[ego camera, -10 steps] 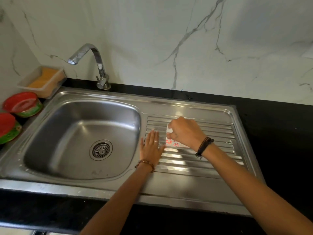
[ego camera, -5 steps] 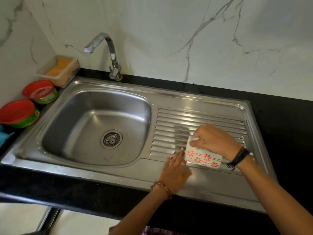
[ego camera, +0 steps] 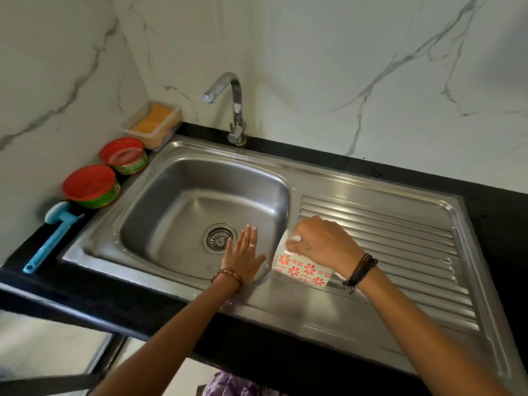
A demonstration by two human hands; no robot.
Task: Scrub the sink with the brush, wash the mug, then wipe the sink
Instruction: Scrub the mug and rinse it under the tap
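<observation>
Soft daylight, steel glare, bent edges

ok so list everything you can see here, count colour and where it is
sink: 1, stainless steel, set in the counter, basin on the left, ribbed drainboard on the right
tap: 1, chrome, behind the basin, no water running
drain strainer: 1, metal, at the bottom of the basin
mug: 1, white with red flowers, tilted at the drainboard's left edge
brush: 1, blue, lying on the counter left of the sink
tubs: 2, red lids and green sides, on the counter left of the basin
tray: 1, clear with an orange sponge inside, in the back left corner
counter: 1, black, around the sink
wall: white marble with grey veins
left hand: flat, over the basin's front right
right hand: grips the mug
</observation>
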